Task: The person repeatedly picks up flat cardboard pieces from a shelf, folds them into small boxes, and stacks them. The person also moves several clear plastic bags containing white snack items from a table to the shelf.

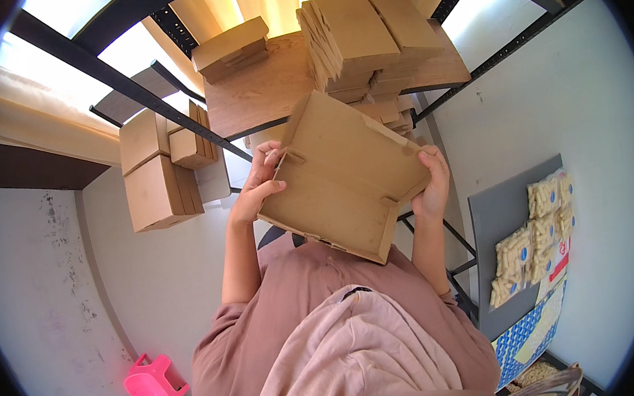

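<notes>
A brown cardboard box (pixel 345 177), part folded with its lid panel raised, is held up in front of my chest. My left hand (pixel 260 180) grips its left edge, thumb over the rim and fingers behind the side wall. On the opposite side my right hand (pixel 433 181) has hold of the edge near the lid's fold, with the thumb on top. The box is tilted and its inside faces me; nothing lies in it.
Ahead is a wooden shelf (pixel 256 84) in a black metal frame, bearing a stack of flat cardboard boxes (pixel 356 27). More boxes (pixel 156 188) stand at left. Bags of pale pieces (pixel 515 257) lie on a grey table (pixel 486 214) at right. A pink stool (pixel 155 380) sits lower left.
</notes>
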A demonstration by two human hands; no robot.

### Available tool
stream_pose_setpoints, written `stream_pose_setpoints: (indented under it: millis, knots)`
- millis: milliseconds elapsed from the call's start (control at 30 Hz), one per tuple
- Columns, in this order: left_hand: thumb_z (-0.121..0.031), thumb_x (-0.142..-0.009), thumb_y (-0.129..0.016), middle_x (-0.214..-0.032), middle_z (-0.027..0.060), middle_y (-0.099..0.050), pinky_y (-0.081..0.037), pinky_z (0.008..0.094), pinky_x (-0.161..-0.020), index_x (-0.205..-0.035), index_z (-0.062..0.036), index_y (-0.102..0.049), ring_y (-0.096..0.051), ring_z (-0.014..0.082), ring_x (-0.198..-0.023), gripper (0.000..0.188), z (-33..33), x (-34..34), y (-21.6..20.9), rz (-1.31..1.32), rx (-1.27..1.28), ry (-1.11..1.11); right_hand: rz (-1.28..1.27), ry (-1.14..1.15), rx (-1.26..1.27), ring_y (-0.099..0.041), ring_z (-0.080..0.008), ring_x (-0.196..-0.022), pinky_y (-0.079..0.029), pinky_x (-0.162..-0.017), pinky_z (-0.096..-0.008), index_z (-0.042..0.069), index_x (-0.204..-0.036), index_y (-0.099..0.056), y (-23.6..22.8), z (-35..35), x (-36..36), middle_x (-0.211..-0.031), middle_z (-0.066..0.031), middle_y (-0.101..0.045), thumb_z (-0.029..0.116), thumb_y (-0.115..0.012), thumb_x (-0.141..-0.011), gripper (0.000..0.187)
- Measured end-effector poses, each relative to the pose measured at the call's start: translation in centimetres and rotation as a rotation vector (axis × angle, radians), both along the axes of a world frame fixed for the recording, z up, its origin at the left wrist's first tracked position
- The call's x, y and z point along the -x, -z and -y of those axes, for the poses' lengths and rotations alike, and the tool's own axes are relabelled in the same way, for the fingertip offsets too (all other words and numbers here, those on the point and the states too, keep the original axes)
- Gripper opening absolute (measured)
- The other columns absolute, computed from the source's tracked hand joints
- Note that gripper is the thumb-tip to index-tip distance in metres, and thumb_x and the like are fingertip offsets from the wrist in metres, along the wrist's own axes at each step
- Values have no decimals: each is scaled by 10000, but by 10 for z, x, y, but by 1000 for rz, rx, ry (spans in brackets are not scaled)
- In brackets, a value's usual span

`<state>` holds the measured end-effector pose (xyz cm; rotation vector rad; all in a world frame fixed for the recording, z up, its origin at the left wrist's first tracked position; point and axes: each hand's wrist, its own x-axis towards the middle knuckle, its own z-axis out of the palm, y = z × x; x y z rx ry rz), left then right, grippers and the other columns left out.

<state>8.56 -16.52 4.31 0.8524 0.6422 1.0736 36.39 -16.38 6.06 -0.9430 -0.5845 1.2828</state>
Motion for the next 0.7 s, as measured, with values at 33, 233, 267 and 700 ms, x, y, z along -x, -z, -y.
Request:
stream_pose_setpoints:
  millis: [33,233,267,700]
  knots:
    - [-35,-716,-509,-1303,117,-361,-299,321,-992,-1221,-107,-333,-363,228,-1193,540,1,2,3,-19,-6,7,-5,0,-7,-483,-82,-675,-389,-630,-219,55,-755,-510,0,2,1,-724,9,-513,65,-530,-813,62]
    - [-55,-732,-505,-1302,118,-372,-339,313,-965,-1147,-98,-409,-383,214,-1175,429,1,3,7,-50,7,5,56,45,-35,-485,-107,-736,-397,-692,-241,42,-803,-496,7,19,2,-791,-29,-498,147,-521,-816,109]
    - [-63,-739,-507,-1300,119,-375,-344,313,-961,-1131,-95,-422,-389,213,-1170,403,0,3,6,-46,11,-1,110,56,-91,-479,-117,-738,-392,-687,-248,38,-800,-494,8,24,2,-791,-38,-490,147,-525,-809,114]
    - [-766,-779,-214,-1455,103,-204,-229,384,-1062,-1416,-117,-149,-240,248,-1318,913,-2,-31,26,168,65,-70,683,-105,-490,-449,-177,-680,-357,-616,-270,26,-759,-492,44,77,18,-756,-88,-475,34,-591,-627,166]
